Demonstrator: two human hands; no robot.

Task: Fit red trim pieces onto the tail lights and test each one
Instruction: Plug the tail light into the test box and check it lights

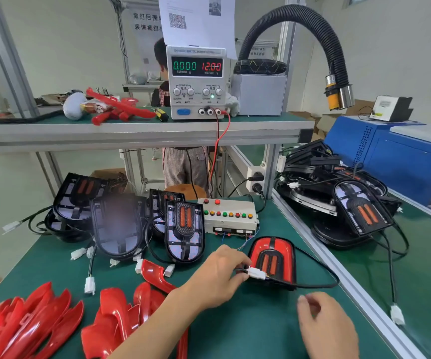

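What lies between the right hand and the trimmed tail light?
In the head view, only bare green mat and the light's black cable lie between the right hand and the tail light.

A smeared patch hides the middle black-framed tail light; the glossy red plastic trim pieces run off the bottom edge.

Both forearms enter from the lower edge bare, with no sleeve, cuff or glove showing on either. The left hand carries no ring, watch or band on its wrist or fingers, and its nails look short and plain. The right hand is blurred, so finer details on it cannot be made out.
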